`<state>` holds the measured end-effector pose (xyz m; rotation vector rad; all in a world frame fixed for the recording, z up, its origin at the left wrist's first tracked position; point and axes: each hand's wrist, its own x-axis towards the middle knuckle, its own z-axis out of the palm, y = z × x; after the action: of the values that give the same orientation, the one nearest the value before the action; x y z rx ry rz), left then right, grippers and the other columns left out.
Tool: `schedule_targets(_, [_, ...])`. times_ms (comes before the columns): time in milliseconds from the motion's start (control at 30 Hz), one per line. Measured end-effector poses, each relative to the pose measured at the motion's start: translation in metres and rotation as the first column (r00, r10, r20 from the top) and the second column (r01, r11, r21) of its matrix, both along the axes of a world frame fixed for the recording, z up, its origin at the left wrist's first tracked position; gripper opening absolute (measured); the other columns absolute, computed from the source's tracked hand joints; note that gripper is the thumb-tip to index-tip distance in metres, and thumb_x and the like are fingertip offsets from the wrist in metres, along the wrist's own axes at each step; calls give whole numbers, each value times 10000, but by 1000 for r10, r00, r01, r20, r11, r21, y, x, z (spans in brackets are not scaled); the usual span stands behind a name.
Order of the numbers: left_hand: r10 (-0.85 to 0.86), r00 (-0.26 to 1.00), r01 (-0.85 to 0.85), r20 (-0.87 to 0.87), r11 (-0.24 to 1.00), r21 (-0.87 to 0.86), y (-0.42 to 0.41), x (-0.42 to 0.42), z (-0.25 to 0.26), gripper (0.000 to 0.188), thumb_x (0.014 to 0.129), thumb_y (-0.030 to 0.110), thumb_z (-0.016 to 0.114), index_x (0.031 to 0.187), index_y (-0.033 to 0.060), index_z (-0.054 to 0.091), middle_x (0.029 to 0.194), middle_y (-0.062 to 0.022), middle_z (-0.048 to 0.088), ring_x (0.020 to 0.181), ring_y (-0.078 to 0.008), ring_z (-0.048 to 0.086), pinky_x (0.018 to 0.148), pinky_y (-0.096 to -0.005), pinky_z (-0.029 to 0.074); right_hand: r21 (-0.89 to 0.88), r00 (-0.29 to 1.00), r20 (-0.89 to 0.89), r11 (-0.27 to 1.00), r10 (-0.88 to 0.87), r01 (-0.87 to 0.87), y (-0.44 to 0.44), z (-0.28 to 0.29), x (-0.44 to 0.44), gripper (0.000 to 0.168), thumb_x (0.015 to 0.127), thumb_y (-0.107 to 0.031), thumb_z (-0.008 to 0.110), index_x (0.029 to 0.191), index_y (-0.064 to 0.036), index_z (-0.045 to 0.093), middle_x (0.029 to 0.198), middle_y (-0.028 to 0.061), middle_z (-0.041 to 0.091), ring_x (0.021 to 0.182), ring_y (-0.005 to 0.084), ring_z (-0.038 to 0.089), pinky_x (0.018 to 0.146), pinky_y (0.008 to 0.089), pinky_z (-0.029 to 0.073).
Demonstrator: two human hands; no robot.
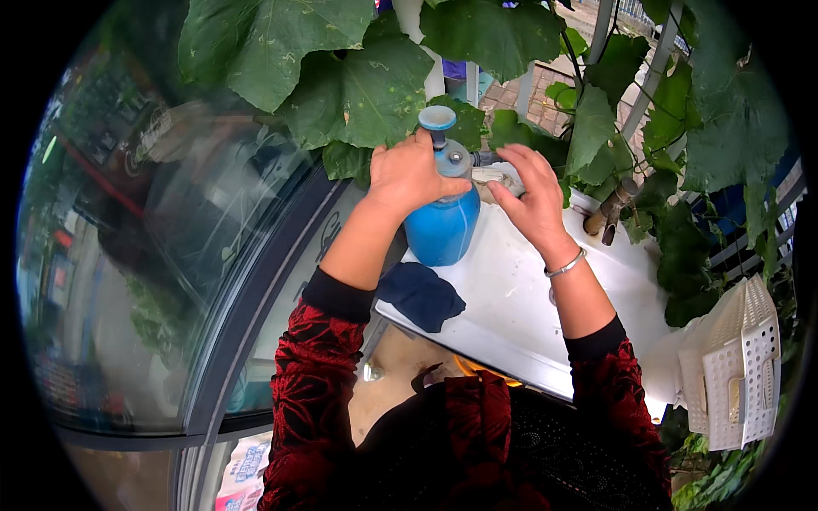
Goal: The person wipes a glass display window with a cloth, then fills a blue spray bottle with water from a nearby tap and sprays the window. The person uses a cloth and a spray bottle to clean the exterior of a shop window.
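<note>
A blue pump spray bottle stands upright on the left corner of a white sink. My left hand grips its upper part from the left, the thumb across the front below the pump knob. Just right of the bottle, near its dark nozzle, is my right hand, fingers and thumb apart; whether a fingertip touches the nozzle I cannot tell. Behind that hand a pale object is partly hidden. A crumpled dark blue cloth lies over the sink's front left edge, below the bottle.
A glass window with a dark frame stands at the left. Large green leaves hang over the far side. A brownish tap rises at the sink's right back. White perforated baskets sit at the right.
</note>
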<state>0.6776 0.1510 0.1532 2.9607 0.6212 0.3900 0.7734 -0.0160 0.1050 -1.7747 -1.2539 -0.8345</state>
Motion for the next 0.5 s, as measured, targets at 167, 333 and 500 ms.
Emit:
schedule_targets(167, [-121, 939, 84, 323, 988, 127, 10, -15, -10, 828, 548, 472, 748, 1164, 7, 448, 1115, -133, 564, 1028, -271, 554, 950, -525, 324, -389, 983, -162, 910, 82, -140, 49, 45, -1, 490, 715, -415, 658, 1012, -38, 558, 992, 141, 581, 903, 308, 571, 748, 386, 464])
schedule_targets(333, [-13, 572, 159, 820, 983, -95, -15, -60, -69, 343, 679, 186, 709, 954, 44, 561, 880, -100, 605, 787, -270, 584, 653, -353, 472, -472, 963, -263, 879, -63, -72, 65, 45, 4, 613, 717, -593, 590, 875, 0, 597, 856, 156, 600, 813, 318, 601, 681, 386, 471])
schedule_targets(500, [137, 651, 101, 747, 959, -264, -47, -55, -135, 718, 654, 264, 753, 1212, -9, 393, 1214, -212, 441, 1105, -371, 431, 935, -451, 343, -327, 841, -528, 942, -118, -72, 78, 37, -1, 602, 677, -566, 655, 834, 14, 623, 776, 151, 625, 740, 275, 617, 670, 352, 478])
